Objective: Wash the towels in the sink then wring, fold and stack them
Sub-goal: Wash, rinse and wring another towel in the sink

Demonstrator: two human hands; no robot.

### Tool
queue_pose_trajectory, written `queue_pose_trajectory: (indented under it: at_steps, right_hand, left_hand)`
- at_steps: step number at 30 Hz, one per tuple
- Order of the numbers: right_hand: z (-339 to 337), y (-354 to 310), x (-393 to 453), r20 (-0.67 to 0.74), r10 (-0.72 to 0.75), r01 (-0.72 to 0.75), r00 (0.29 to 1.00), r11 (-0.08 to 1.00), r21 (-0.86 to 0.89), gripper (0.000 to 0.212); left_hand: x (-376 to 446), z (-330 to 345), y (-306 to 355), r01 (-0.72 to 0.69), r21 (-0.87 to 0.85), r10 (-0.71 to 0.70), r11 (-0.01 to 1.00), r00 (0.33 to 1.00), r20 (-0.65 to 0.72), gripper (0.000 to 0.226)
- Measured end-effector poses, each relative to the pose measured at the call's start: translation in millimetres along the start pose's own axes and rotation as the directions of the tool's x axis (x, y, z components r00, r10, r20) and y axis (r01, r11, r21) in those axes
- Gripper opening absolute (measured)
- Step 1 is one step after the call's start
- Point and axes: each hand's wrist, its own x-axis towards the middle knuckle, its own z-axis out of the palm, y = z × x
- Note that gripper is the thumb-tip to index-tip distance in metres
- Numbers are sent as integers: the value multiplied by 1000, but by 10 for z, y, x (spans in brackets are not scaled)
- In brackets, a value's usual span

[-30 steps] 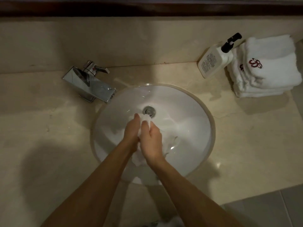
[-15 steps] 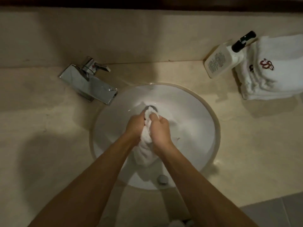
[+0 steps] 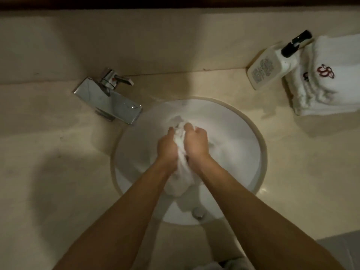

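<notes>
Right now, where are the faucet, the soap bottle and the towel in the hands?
faucet (image 3: 115,106), head view, flat spout top.
soap bottle (image 3: 266,72), head view, label.
towel (image 3: 180,180), head view, bunch hanging below the hands.

A single head-worn wide-angle view looks almost straight down from above the sink (image 3: 261,152), close over it, the forearms entering from the bottom edge, the tabletop (image 3: 48,152) filling the frame and the back wall along the top
</notes>
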Motion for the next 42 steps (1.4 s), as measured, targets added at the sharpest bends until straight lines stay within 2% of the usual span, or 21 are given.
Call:
queue_pose_trajectory:
  at_steps: [3, 7, 9, 11, 14, 16, 17, 18, 20, 21, 23, 24, 26, 28, 30, 31, 34, 36, 38, 39, 42]
  right_hand:
    - [-1, 191, -164, 226, 26, -21, 974, 1000, -22, 49]
    - [-397, 392, -43, 373, 177, -154, 911, 984, -92, 29]
    - [-569, 553, -45, 355, 228, -193, 906, 972, -131, 19]
    - [-721, 730, -60, 325, 255, -270, 911, 963, 0, 13]
    - [-909, 904, -79, 278, 271, -361, 922, 861, 357, 26]
    - [-935, 870, -193, 404, 236, -452, 884, 654, 606, 42]
    - [-966, 848, -209, 392, 230, -445, 891, 624, 643, 38]
    - [-952, 766, -270, 395, 237, -447, 888, 650, 615, 32]
    - [-853, 622, -344, 504, 299, -556, 810, 664, 500, 53]
    - [-759, 568, -404, 494, 321, -535, 808, 750, 389, 55]
    - [-527, 578, -506, 338, 130, -196, 932, 966, 168, 32]
    - [-415, 584, -564, 261, -52, 51, 964, 999, 9, 27]
    - [-286, 502, -664, 149, -318, 344, 936, 918, -200, 29]
    - [-238, 502, -374, -34, -289, 270, 957, 926, -263, 32]
    - [-200, 450, -154, -71, -47, 38, 996, 992, -123, 42]
    - [-138, 462, -167, -52, -19, 14, 998, 995, -100, 46]
    - [40, 372, -443, 111, -217, 229, 970, 967, -107, 38]
    - [12, 280, -277, -34, -189, 182, 981, 973, -143, 36]
    - [-13, 236, 33, -99, -1, -14, 995, 988, -152, 37]
    - [-3, 252, 85, -76, 37, -51, 996, 981, -189, 39]
    - [70, 368, -74, 113, -104, 135, 988, 939, -316, 38]
  left_hand:
    - [160, -124, 16, 7, -55, -1, 998, 994, 107, 41]
    - [241, -284, -354, 85, -83, -85, 993, 996, 7, 77]
    - [90, -411, -361, 38, -81, -39, 996, 999, -10, 49]
    - [52, -577, -423, 67, -100, -65, 993, 998, 18, 17]
    - [23, -818, -431, 333, -319, -251, 888, 929, 272, 43]
    - [5, -889, -359, 401, -401, -231, 823, 883, 409, 50]
    - [-28, -882, -329, 392, -397, -206, 830, 876, 436, 46]
    - [-76, -844, -318, 413, -382, -208, 827, 855, 474, 45]
    - [-211, -676, -292, 453, -310, -279, 836, 836, 472, 49]
    - [-213, -584, -308, 437, -248, -309, 865, 852, 423, 50]
    - [-206, -385, -340, 263, -53, -241, 963, 935, 261, 49]
    - [-233, -307, -336, 131, 126, -151, 983, 975, 164, 53]
    - [-351, -234, -314, -162, 466, 98, 870, 983, 157, 65]
    - [-505, -199, -286, -310, 493, 212, 813, 946, 246, 60]
    - [-503, -218, -242, -360, 478, 253, 801, 928, 275, 49]
    - [-343, -241, -230, -343, 511, 248, 788, 937, 245, 50]
    - [34, -291, -59, -256, 593, 167, 763, 965, 202, 52]
    - [-30, -264, -106, -317, 547, 228, 775, 947, 227, 52]
    - [-177, -216, -185, -323, 483, 239, 814, 944, 229, 51]
    - [-178, -215, -216, -328, 499, 248, 802, 943, 221, 49]
    - [-19, -238, -178, -225, 576, 158, 786, 974, 164, 41]
